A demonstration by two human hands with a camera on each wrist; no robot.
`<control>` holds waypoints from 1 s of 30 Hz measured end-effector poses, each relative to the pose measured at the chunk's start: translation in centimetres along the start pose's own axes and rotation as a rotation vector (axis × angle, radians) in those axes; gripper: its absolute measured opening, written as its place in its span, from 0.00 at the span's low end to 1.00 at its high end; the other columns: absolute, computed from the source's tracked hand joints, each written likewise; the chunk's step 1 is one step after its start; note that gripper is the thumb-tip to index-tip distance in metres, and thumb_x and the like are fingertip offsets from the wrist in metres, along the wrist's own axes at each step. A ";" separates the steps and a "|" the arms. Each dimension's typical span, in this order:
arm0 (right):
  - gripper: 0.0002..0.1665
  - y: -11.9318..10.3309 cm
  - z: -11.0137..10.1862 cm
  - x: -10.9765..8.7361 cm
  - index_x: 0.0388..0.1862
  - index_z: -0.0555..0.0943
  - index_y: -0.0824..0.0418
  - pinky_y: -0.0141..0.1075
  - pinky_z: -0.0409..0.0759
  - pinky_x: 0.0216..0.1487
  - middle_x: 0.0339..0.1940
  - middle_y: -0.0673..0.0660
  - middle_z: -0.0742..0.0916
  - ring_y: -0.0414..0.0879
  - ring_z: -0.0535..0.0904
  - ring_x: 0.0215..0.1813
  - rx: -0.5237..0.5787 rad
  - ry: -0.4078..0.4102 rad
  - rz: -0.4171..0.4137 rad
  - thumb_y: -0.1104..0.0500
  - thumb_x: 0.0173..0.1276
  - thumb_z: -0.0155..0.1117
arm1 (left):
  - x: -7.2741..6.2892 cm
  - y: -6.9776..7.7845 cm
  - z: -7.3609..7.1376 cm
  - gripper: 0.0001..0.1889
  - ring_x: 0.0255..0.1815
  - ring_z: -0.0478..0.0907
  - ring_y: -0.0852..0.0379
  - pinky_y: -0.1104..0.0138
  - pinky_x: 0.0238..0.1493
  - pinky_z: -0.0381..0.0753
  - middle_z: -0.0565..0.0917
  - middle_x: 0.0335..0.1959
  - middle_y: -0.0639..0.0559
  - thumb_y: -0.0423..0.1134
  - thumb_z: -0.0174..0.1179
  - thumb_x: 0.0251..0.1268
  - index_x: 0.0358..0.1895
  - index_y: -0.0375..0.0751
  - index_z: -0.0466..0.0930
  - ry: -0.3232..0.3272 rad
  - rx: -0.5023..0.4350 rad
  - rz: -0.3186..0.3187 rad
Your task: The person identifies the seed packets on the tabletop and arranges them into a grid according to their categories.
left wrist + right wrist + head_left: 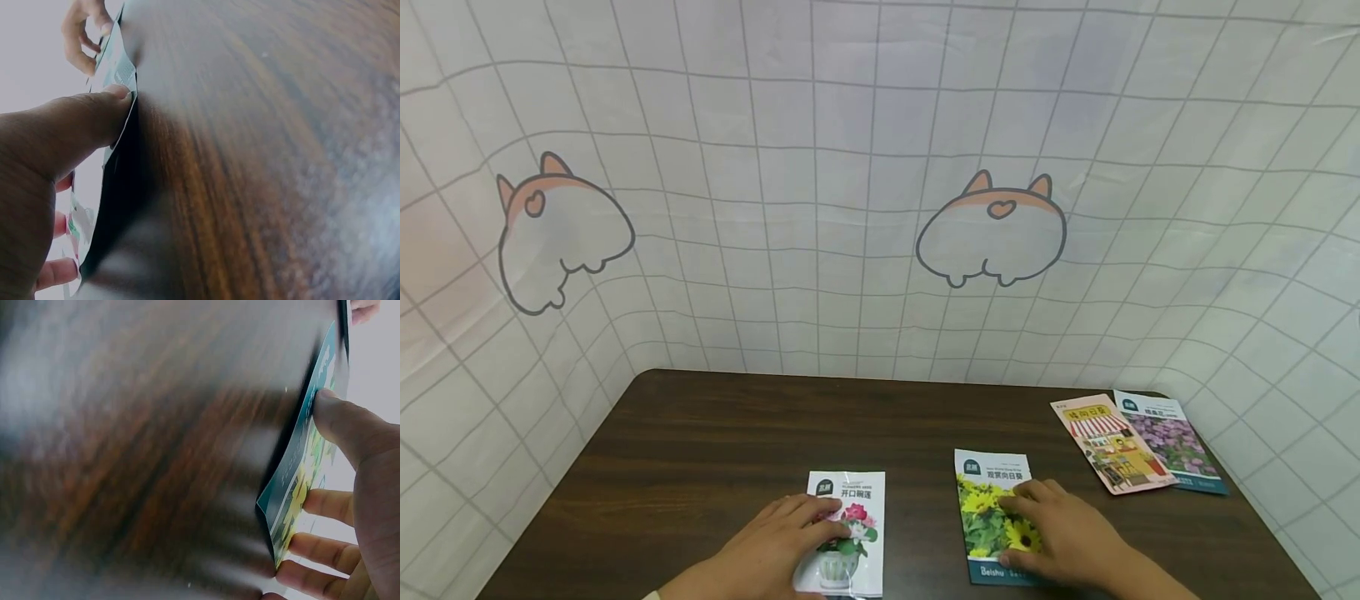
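Note:
A white seed packet (859,543) with pink flowers in a striped bowl lies on the dark wooden table. My left hand (775,542) rests on its left side, fingertips on the printed face. The left wrist view shows the left thumb (100,115) touching the packet's near end. To the right is a seed packet with yellow flowers and a teal lower band (988,521). My right hand (1067,533) lies over its right side with fingers spread. In the right wrist view, the right thumb (344,422) touches the teal band (294,456), and the other fingers touch the flower picture.
At the table's back right lies a pink packet (1112,446) with a shop drawing, partly over a purple-flower packet (1187,450). The dark wooden table (722,442) ends at a white grid-patterned curtain (835,250), which stands behind it and along both sides.

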State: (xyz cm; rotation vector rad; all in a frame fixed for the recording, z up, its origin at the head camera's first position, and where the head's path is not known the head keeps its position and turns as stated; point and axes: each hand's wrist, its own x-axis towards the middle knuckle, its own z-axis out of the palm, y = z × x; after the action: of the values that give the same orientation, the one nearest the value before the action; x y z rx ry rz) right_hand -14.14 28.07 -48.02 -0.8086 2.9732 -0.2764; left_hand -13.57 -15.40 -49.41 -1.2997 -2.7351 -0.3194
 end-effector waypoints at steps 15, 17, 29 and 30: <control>0.50 -1.7 0.2 -0.3 0.67 0.81 0.50 0.53 0.82 0.47 0.58 0.50 0.80 0.51 0.77 0.56 -0.019 -0.032 -0.029 0.17 0.59 0.57 | 0.0 0.1 -0.2 0.37 0.70 0.67 0.49 0.39 0.67 0.67 0.70 0.73 0.57 0.73 0.64 0.57 0.69 0.66 0.73 -0.099 -0.084 -0.064; 0.50 -1.9 0.2 -0.4 0.67 0.80 0.50 0.53 0.81 0.47 0.58 0.50 0.80 0.50 0.76 0.55 -0.014 -0.047 -0.033 0.17 0.59 0.57 | 0.0 0.1 -0.3 0.37 0.70 0.66 0.49 0.38 0.67 0.66 0.69 0.73 0.57 0.74 0.63 0.57 0.69 0.67 0.73 -0.111 -0.097 -0.075; 0.50 -2.6 0.2 -0.4 0.69 0.78 0.47 0.57 0.80 0.49 0.60 0.52 0.79 0.52 0.75 0.57 0.037 -0.132 -0.033 0.18 0.59 0.58 | -0.1 0.1 -0.3 0.37 0.71 0.66 0.50 0.36 0.67 0.66 0.70 0.73 0.57 0.71 0.66 0.56 0.69 0.66 0.73 -0.103 -0.099 -0.074; 0.49 -2.7 0.2 -0.4 0.69 0.78 0.47 0.57 0.80 0.49 0.60 0.53 0.79 0.52 0.75 0.57 0.037 -0.132 -0.040 0.18 0.59 0.58 | -0.1 0.1 -0.2 0.37 0.71 0.66 0.50 0.36 0.67 0.66 0.70 0.73 0.57 0.71 0.66 0.56 0.69 0.66 0.73 -0.103 -0.098 -0.074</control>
State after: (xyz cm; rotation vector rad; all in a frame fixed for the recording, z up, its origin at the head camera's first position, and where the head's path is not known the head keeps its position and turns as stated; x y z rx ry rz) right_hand -12.41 25.97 -47.72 -0.8475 2.8245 -0.2674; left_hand -13.42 -15.43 -49.17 -1.2736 -2.8928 -0.4087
